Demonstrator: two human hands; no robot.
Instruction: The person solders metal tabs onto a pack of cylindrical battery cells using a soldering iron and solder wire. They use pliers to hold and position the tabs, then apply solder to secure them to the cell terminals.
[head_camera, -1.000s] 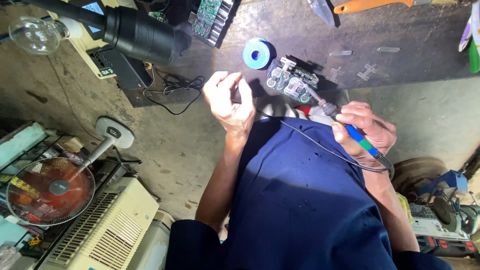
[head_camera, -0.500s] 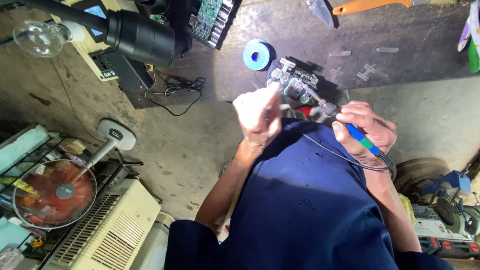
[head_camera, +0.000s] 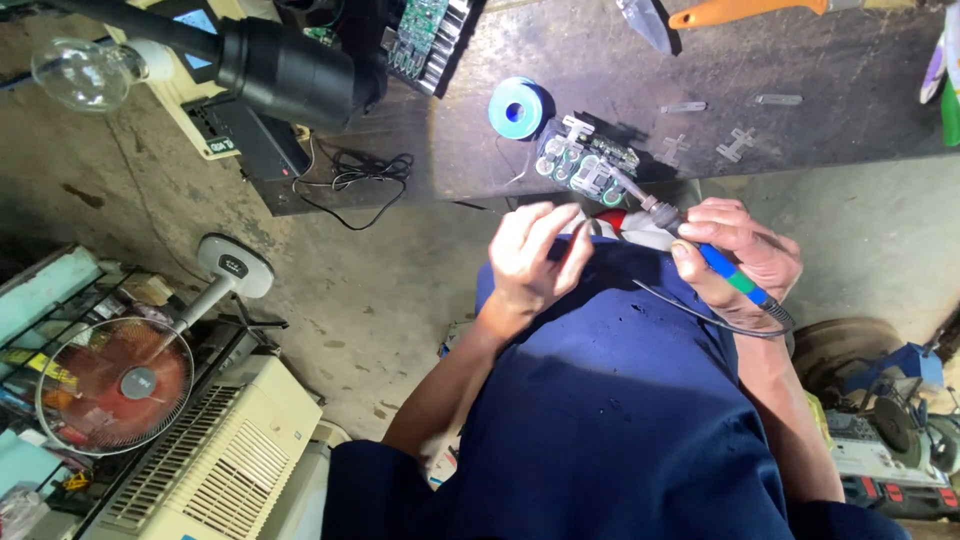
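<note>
The right hand (head_camera: 740, 255) is clamped on one soldering iron w/ blue-green handle (head_camera: 722, 268), tip touching one clear plastic battery pack w/ green cells (head_camera: 585, 165) at the edge of the dark counter (head_camera: 800, 60). The left hand (head_camera: 535, 255) hangs open, fingers apart, holding nothing, just below the pack. One blue solder spool (head_camera: 516, 107) lies beside the pack.

I sat in a repair workshop: stained metal bench (head_camera: 560, 60), circuit board (head_camera: 425, 35), solder spool (head_camera: 517, 107), bare bulb (head_camera: 80, 75), an old fan (head_camera: 115, 385) on the concrete floor (head_camera: 350, 290).
</note>
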